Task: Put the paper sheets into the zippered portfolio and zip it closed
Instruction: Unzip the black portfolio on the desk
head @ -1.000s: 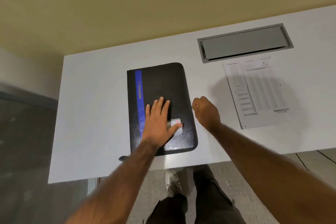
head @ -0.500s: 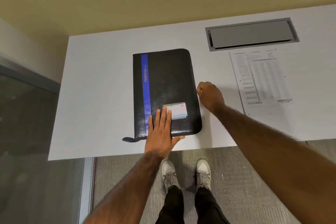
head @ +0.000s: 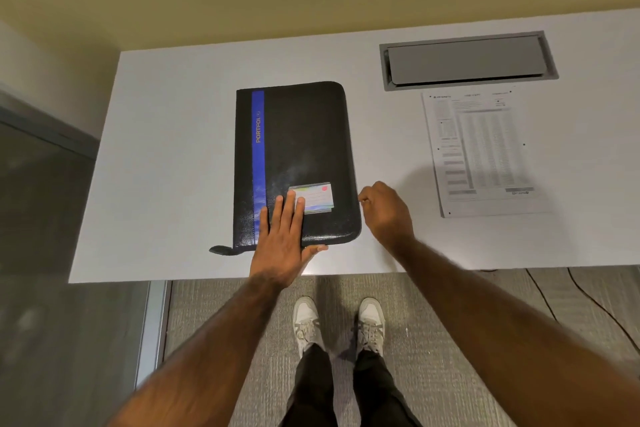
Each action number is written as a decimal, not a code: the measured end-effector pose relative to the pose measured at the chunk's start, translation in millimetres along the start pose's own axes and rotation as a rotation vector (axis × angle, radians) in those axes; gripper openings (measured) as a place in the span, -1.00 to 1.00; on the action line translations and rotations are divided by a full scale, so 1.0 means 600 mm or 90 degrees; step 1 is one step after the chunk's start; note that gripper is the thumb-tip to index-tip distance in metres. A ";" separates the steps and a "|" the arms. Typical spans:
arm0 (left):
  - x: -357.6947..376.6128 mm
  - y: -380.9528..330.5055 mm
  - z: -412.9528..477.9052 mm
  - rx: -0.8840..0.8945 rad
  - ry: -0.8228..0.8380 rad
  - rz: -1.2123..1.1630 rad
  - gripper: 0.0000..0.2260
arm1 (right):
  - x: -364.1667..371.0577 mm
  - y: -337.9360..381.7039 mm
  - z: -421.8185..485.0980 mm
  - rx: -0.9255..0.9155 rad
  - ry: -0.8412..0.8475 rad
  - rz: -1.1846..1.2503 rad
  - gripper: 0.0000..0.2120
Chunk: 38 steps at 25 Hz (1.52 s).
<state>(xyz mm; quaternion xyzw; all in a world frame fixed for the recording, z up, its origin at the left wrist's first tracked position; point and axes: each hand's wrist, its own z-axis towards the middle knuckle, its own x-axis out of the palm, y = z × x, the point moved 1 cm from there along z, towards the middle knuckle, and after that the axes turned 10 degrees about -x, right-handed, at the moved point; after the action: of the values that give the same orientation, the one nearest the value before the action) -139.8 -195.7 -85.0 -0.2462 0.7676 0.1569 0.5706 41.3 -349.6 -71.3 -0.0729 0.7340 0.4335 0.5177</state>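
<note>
The black zippered portfolio [head: 304, 135] with a blue stripe lies shut on the white table [head: 173, 166]. A small label card [head: 317, 196] sits on its cover. My left hand [head: 284, 239] presses flat on the near end of the cover, fingers straight. My right hand [head: 386, 213] is curled at the portfolio's right edge near the front corner, its fingertips pinching at the zipper line; the zipper pull itself is hidden by the fingers. The printed paper sheets [head: 485, 152] lie flat on the table to the right, apart from the portfolio.
A grey cable hatch [head: 467, 59] is set into the table behind the sheets. A black zipper tail [head: 221, 250] sticks out at the portfolio's near left corner. The table's front edge runs just below my hands; my shoes stand on carpet beneath.
My right hand has slid along the portfolio's right edge from the middle toward the near corner. My left hand slid down from mid-cover to the near end, uncovering the label card.
</note>
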 end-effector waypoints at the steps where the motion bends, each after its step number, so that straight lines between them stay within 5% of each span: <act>1: -0.002 -0.002 -0.001 0.000 0.004 0.000 -0.09 | 0.002 0.003 -0.023 -0.026 -0.030 0.007 -0.89; 4: -0.006 -0.004 -0.001 -0.005 0.018 0.013 -0.08 | 0.014 0.013 -0.082 -0.071 -0.081 -0.042 -0.91; 14: -0.011 -0.014 -0.009 -0.024 0.016 0.003 -0.08 | 0.071 0.084 -0.164 0.040 -0.013 -0.095 -0.95; 19: -0.006 -0.032 -0.037 -0.090 -0.023 -0.039 -0.14 | 0.028 0.052 -0.131 0.225 -0.141 0.166 -0.81; 25: 0.018 -0.104 -0.117 -0.311 -0.159 -0.200 -0.59 | -0.022 0.043 -0.060 0.428 -0.048 0.664 -0.89; 38: -0.003 -0.184 -0.093 -0.612 -0.153 -0.579 -0.73 | -0.010 0.067 -0.059 0.444 -0.011 0.648 -0.97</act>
<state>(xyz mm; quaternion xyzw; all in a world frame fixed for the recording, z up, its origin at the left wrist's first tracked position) -122.5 -316.1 -62.0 -0.7525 0.3634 0.2514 0.4882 -3.0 -352.2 -40.4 0.4635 0.7709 0.3615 0.2453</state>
